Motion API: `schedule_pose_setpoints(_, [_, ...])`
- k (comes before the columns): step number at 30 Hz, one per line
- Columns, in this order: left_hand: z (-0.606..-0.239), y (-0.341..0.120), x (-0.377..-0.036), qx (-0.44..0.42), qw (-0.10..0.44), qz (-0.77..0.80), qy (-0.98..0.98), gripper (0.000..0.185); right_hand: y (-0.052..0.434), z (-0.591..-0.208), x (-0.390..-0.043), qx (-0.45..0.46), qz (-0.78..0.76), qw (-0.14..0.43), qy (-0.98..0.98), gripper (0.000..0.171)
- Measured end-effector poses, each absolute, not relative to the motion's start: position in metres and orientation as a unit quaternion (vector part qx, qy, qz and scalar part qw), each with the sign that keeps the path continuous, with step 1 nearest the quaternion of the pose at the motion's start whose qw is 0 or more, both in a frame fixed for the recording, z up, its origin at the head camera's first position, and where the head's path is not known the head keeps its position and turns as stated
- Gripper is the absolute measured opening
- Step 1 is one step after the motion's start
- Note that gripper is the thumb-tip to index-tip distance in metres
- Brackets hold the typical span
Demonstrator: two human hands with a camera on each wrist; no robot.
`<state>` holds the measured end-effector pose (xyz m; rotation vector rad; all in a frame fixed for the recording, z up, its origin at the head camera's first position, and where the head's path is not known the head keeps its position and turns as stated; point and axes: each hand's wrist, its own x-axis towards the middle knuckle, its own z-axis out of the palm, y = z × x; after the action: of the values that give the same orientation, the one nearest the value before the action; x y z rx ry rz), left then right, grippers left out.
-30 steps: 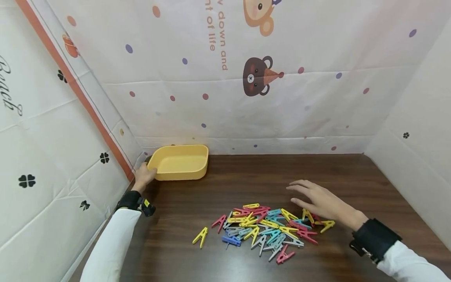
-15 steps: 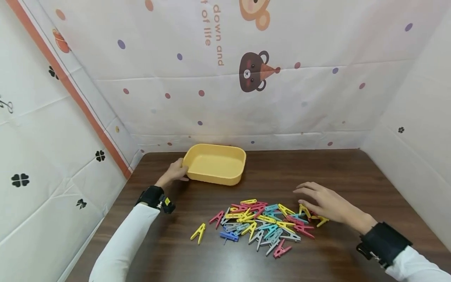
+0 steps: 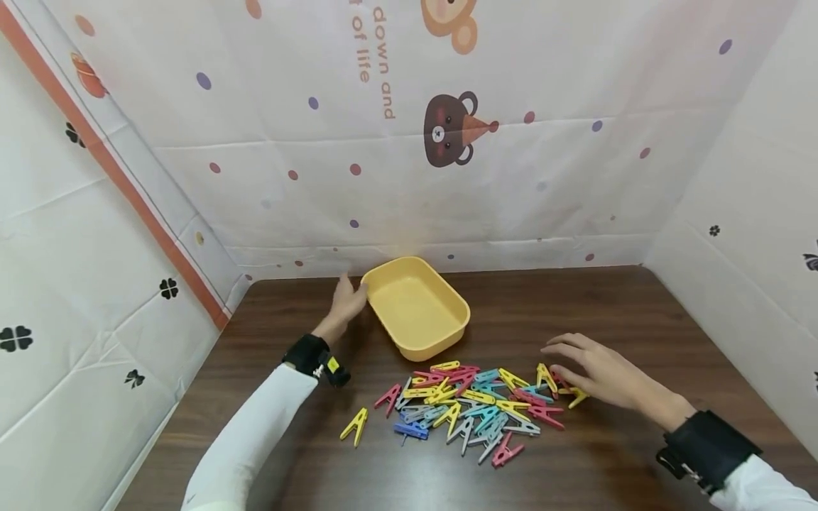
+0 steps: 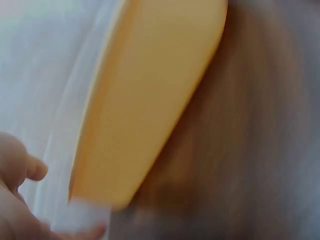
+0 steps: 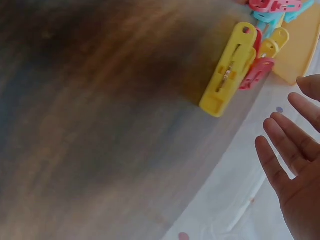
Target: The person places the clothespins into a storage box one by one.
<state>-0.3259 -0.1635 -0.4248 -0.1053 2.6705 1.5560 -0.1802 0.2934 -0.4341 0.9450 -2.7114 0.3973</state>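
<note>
your left hand point(image 3: 348, 304) flat on tray edge | yellow tray point(image 3: 417, 306) long axis diagonal, far-left to near-right | your right hand point(image 3: 597, 372) spread over clothespins point(image 3: 469, 411)

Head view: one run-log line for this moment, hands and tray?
left hand: open, touching yellow tray rim | right hand: open, over clothespin pile right edge | tray: empty, behind pile

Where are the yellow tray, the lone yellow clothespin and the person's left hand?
yellow tray point(image 3: 415, 312): head view, on its bare inner floor.
lone yellow clothespin point(image 3: 355, 426): head view, middle of the peg, left of the pile.
left hand point(image 3: 347, 304): head view, on the palm beside the tray's rim.
</note>
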Motion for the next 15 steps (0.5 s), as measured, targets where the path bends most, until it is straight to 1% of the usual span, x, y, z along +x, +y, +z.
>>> schedule_pose_setpoints(3, [-0.430,-0.147,-0.301,-0.074,0.078,0.548,0.830,0.088,0.294,-0.439,-0.177,0.319,0.136,0.113,-0.931,0.033])
schedule_pose_setpoints(5, [-0.434,-0.138,-0.286,-0.071,0.110,0.560,0.818,0.093,0.292,-0.442,-0.178,0.325,0.136,0.112,-0.929,0.032])
schedule_pose_setpoints(6, [-0.436,-0.135,-0.280,-0.062,0.117,0.564,0.815,0.094,0.291,-0.443,-0.178,0.329,0.136,0.113,-0.928,0.032])
schedule_pose_setpoints(8, [-0.440,-0.131,-0.274,-0.035,0.119,0.563,0.817,0.094,0.290,-0.443,-0.180,0.336,0.136,0.119,-0.924,0.032])
schedule_pose_setpoints(10, [-0.444,-0.130,-0.273,-0.012,0.110,0.560,0.821,0.093,0.288,-0.443,-0.181,0.342,0.136,0.126,-0.921,0.033])
schedule_pose_setpoints(15, [-0.451,-0.125,-0.279,-0.001,0.092,0.554,0.827,0.086,0.293,-0.434,-0.179,0.346,0.128,0.141,-0.919,0.036])
